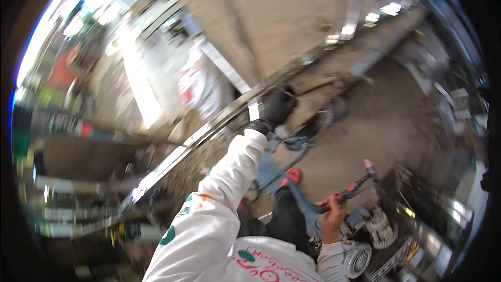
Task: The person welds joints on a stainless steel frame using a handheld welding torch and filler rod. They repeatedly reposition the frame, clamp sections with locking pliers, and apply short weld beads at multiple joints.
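A black glove covers my left hand (281, 105), which is closed beside a long metal bar (219, 120) crossing the middle. A thin brown stick (315, 84) runs to the right from near its fingers; blur hides whether they grip it. At the lower right my bare right hand (332, 215) is wrapped round the dark handle of a welding torch (353, 189) with red parts. Its neck points up and right and ends in a pinkish tip. A blue-grey cable (298, 190) trails up and left from the torch.
White sacks (201, 86) lie beyond the bar. A grey metal beam (383, 52) stretches to the upper right. Motors or similar machine parts (380, 227) and a chain (391, 261) are close to my right forearm. My red shoe (292, 176) stands on brown ground. Motion blurs much.
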Demonstrator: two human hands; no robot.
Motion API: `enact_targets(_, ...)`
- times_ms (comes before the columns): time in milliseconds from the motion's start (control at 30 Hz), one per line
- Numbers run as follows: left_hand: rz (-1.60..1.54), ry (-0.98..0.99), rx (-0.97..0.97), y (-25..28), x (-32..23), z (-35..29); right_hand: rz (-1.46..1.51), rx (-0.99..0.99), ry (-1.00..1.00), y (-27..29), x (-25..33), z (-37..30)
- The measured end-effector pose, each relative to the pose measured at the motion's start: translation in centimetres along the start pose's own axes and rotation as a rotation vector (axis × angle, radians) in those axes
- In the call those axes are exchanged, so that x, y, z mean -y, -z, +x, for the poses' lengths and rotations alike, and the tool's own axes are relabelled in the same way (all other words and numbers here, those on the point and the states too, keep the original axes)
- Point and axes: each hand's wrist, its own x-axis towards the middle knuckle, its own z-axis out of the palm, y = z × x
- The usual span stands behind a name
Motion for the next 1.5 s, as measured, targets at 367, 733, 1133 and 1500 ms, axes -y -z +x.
enact_targets(367,-0.779,0.371,-0.237,30.8,2.8,-53.2,-0.22,0.441,0.081,-13.9,-8.5,-11.0)
enact_targets(733,-0.809,0.16,-0.948,56.9,17.1,-70.4,-0.395,0.451,0.041,-30.1,-29.0,-32.0)
enact_targets(1133,-0.554,0.134,-0.778,57.5,23.7,-65.2,-0.366,0.602,-0.03,-35.9,-38.3,-36.4)
enact_targets(1500,-0.03,0.072,-0.806,54.8,26.1,-65.0,-0.504,0.595,0.055,-35.3,-43.4,-35.9)
